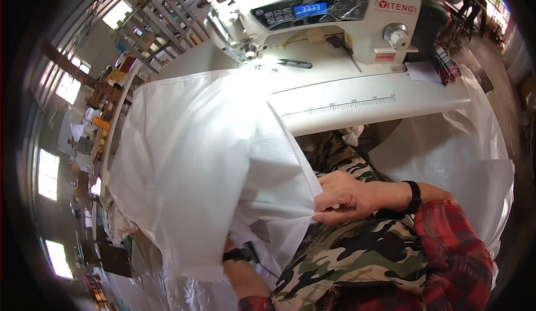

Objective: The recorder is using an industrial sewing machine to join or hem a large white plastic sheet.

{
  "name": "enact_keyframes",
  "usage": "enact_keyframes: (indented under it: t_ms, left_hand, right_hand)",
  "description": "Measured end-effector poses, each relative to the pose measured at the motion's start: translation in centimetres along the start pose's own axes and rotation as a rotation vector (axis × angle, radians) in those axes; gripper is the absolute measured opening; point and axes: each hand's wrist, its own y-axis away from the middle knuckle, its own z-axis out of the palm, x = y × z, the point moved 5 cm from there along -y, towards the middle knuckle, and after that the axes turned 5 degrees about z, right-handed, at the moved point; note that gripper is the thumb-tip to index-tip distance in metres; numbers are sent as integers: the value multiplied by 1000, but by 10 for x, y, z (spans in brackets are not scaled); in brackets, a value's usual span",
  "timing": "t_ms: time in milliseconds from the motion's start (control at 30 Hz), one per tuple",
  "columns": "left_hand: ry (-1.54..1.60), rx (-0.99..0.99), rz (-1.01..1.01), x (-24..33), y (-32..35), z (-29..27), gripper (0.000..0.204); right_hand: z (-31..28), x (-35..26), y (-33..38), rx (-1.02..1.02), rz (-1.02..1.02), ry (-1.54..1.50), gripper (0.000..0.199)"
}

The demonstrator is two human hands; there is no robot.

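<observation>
Head view shows us a broad white plastic-looking sheet (187,149) draped from the bed of a white sewing machine with a dark control panel (374,26) at 12 o'clock, hanging toward 7 o'clock. Our right hand (343,199), coming in from 4 o'clock, has thumb and fingers closed in a pinch on the sheet's straight folded edge (295,148). Our left hand (229,244), coming in from 6 o'clock, slips behind the hanging part; the sheet hides its fingers, so we cannot tell how far open they are or whether they grip anything. What matters most to us is that folded edge: its long axis slopes from 11 o'clock, near the machine's metal needle end (249,53), to 5 o'clock at the pinch. From the right hand, the needle end lies toward 11 o'clock and the sheet's bulk toward 9; we judge this hand the nearer to the edge. Glare hides whether the sheet lies under the needle.
</observation>
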Motion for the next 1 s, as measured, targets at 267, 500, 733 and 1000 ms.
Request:
enact_keyframes:
  t_ms: [267,500,733,1000]
  left_hand:
    - [155,-258,18,-16,-6,-41,38]
    - [231,-455,23,-20,-24,-104,39]
    - [386,-657,-98,-30,23,-126,40]
    - [1009,-97,126,-18,-15,-206,70]
  right_hand:
    - [11,55,45,-142,135,220,20]
    - [31,157,85,-282,633,223,28]
    - [54,56,-11,-799,477,584,29]
    - [68,159,6,-766,456,675,26]
